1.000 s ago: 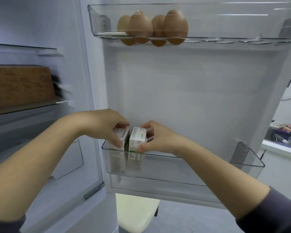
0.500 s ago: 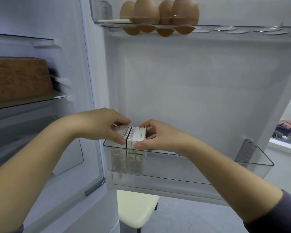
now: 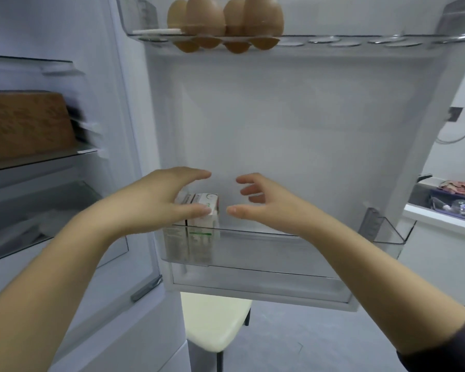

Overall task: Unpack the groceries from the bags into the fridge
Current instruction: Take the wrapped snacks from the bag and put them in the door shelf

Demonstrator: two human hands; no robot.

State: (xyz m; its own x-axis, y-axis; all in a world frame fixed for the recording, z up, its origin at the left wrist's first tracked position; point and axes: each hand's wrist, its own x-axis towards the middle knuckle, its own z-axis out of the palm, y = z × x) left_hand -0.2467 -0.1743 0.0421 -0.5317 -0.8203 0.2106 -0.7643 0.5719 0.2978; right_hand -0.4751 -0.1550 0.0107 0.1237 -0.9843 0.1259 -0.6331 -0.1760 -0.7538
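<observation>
Two small white cartons point(image 3: 205, 210) with green print stand side by side at the left end of the clear lower door bin point(image 3: 293, 253) of the open fridge. My left hand point(image 3: 159, 200) hovers over their left side, fingers spread, thumb in front of the nearer carton; whether it touches is unclear. My right hand point(image 3: 263, 202) is open just to the right of the cartons, apart from them and holding nothing.
Several brown eggs point(image 3: 226, 20) sit in the top door rack point(image 3: 360, 40). A brown block point(image 3: 24, 124) lies on a fridge shelf at left. Below the door stands a cream stool point(image 3: 215, 323). A counter with a tray of items point(image 3: 454, 202) is at far right.
Both hands let go of the two cartons, which now stand in the door bin. The hands have opened and drawn slightly apart and back.
</observation>
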